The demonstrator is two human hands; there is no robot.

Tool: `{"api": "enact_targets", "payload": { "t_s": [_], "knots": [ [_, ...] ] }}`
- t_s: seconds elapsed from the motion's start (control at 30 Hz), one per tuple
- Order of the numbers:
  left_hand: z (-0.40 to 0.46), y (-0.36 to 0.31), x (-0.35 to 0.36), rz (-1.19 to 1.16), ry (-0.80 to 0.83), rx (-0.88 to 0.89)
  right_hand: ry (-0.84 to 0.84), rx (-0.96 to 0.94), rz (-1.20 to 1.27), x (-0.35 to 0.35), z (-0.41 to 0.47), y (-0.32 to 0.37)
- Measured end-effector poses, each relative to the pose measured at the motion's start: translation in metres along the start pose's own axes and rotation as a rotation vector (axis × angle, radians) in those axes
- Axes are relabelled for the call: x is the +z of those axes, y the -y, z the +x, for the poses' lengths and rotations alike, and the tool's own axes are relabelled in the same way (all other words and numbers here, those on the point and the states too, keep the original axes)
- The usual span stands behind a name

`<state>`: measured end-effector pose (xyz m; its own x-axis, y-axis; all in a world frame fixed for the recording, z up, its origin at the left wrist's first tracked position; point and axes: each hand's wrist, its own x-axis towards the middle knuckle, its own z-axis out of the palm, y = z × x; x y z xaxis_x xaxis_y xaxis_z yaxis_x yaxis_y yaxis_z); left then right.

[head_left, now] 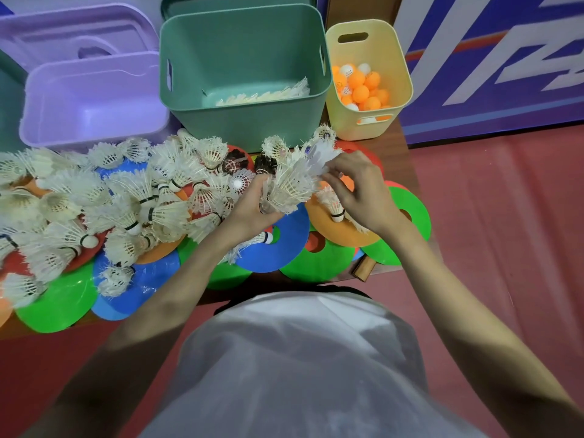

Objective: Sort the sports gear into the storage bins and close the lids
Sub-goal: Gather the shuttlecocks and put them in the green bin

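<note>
White shuttlecocks (289, 184) within both hands' grip

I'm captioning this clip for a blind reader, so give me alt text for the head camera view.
Both hands, left hand and right hand, hold a bunch of white shuttlecocks above a table strewn with more shuttlecocks and coloured flat discs. Behind stand an empty purple bin, a green bin with some shuttlecocks, and a yellow bin of ping-pong balls.

One cam only — head-mounted, wide-angle, looking fwd and steeply down over the wearer's torso. Close in on the table (407, 172) edge, bins at top of frame — no second view to overlap.
</note>
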<state>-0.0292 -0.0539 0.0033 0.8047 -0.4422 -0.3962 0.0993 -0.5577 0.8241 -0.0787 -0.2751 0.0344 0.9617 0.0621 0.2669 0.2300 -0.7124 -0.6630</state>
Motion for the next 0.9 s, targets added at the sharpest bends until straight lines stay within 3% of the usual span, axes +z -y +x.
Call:
{"api": "enact_targets", "payload": {
  "t_s": [0.3, 0.63, 0.7, 0.9],
  "knots": [
    [-0.003, -0.013, 0.009, -0.049, -0.017, 0.123, 0.131, 0.002, 0.069, 0.005, 0.003, -0.001],
    [0.002, -0.009, 0.013, -0.074, -0.125, 0.123, -0.207, 0.313, 0.168, 0.009, -0.005, -0.028],
    [0.002, -0.005, 0.011, -0.085, -0.142, 0.111, -0.129, 0.379, 0.114, 0.014, -0.009, -0.044],
    [-0.002, -0.002, 0.009, -0.1, -0.196, 0.083, 0.401, 0.285, -0.255, 0.039, -0.014, -0.071]
  ]
}}
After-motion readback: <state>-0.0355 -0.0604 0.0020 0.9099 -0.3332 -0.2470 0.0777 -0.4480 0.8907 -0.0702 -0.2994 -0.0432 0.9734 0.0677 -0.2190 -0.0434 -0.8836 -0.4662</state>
